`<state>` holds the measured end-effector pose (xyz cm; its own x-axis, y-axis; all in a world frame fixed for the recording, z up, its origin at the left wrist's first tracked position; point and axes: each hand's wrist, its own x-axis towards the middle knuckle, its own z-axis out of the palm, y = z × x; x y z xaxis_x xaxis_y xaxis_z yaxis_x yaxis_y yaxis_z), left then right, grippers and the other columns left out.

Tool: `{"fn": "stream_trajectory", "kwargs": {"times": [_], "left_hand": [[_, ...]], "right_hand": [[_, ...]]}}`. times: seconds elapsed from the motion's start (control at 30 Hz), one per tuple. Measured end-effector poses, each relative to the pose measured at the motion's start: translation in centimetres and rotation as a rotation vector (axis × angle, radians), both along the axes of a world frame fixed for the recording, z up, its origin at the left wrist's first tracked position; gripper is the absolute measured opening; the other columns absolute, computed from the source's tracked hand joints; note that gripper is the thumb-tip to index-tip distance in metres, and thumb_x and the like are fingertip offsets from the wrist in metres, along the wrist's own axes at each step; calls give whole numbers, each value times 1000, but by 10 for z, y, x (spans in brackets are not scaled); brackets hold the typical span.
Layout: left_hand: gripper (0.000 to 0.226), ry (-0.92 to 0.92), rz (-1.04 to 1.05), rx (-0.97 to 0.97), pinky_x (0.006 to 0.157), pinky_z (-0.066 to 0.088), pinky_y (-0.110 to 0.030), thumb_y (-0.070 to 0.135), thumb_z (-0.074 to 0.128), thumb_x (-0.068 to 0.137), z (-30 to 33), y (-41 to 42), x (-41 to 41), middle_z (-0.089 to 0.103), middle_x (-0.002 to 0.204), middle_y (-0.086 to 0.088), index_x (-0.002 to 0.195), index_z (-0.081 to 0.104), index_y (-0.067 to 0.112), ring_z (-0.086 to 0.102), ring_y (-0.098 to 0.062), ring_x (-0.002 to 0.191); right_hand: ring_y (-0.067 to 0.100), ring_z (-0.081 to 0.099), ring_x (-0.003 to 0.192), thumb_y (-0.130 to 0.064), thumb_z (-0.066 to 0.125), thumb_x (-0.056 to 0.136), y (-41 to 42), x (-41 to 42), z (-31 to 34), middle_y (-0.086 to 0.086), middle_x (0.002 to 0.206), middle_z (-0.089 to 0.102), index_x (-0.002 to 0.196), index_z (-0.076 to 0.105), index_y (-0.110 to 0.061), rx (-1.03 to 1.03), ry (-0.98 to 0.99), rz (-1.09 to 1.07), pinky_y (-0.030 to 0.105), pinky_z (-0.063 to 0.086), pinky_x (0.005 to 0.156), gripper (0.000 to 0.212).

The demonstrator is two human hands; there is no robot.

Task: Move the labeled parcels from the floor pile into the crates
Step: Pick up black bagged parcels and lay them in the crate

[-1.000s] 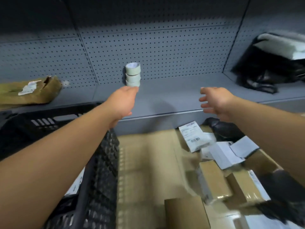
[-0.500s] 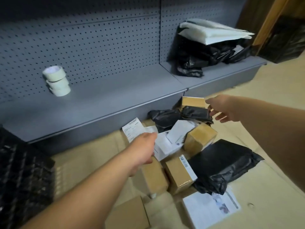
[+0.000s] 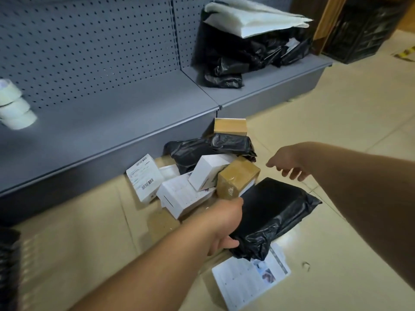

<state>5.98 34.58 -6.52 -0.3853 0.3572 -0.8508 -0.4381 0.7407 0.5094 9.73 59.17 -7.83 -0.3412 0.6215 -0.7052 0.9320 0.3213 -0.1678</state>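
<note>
— So where did the left hand [image 3: 221, 223] stand at that moment?

— It reached down to the near edge of the large black poly mailer [image 3: 272, 217] on the floor. The thumb lay against the bag's lower corner; the other fingers were hidden behind the hand, so whether they pinched the plastic could not be told.

— And the right hand [image 3: 289, 161]?

— It hung above the pile, palm down, fingers loosely spread and drooping, gripping nothing. It was near the brown taped box [image 3: 237, 177] but apart from it.

— How did the parcels lie?

— They sat heaped on the tiled floor [image 3: 350, 122] against the base of the grey shelf [image 3: 116, 131]. A white box with a barcode label [image 3: 143, 177] leaned at the left, two more white boxes [image 3: 182, 198] lay beside it, and the brown taped box rested against them, touching the mailer's upper edge. Behind were smaller black bags [image 3: 202, 149] and another brown box [image 3: 230, 125] by the shelf base. A printed sheet [image 3: 249, 281] lay partly under the mailer.

— Anything else?

— Stacked tape rolls [image 3: 14, 106] stood on the shelf at the left, black bags under a white padded envelope [image 3: 251, 19] at the right, and a black crate [image 3: 363, 28] stood far right.
</note>
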Motion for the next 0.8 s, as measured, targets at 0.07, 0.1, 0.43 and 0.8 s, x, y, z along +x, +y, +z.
{"fn": "stream_trajectory", "kwargs": {"times": [0.07,0.1,0.43,0.8], "left_hand": [[40,-19,40,3,58,60,-21,55,44,102,-2,5,3,54,137,-6,130,51,27,71,-27,105],[37,-23,47,29,67,63,-27,50,44,103,-6,8,4,56,138,-8,129,54,25,68,-31,113],[33,-169,257,97,72,58,-37,37,46,102,-26,15,4,66,127,-10,128,58,21,64,-31,114],[17,-281,303,185,88,61,-40,38,51,103,6,-16,5,65,110,-17,97,56,22,68,-32,106]], "right_hand": [[27,56,79,-47,54,98,-1,0,-6,12,102,61,117,57,-6,-11,-16,11,42,55,87,45],[28,57,81,-46,53,99,-1,1,-10,12,106,61,119,54,-7,-15,-27,25,43,55,90,43],[22,63,70,-27,37,107,-19,-4,-7,7,90,61,123,63,-9,-38,-189,233,33,48,56,36],[35,70,88,-42,38,105,-5,9,14,16,102,68,108,64,-2,-36,-84,-41,44,61,76,47]]}}
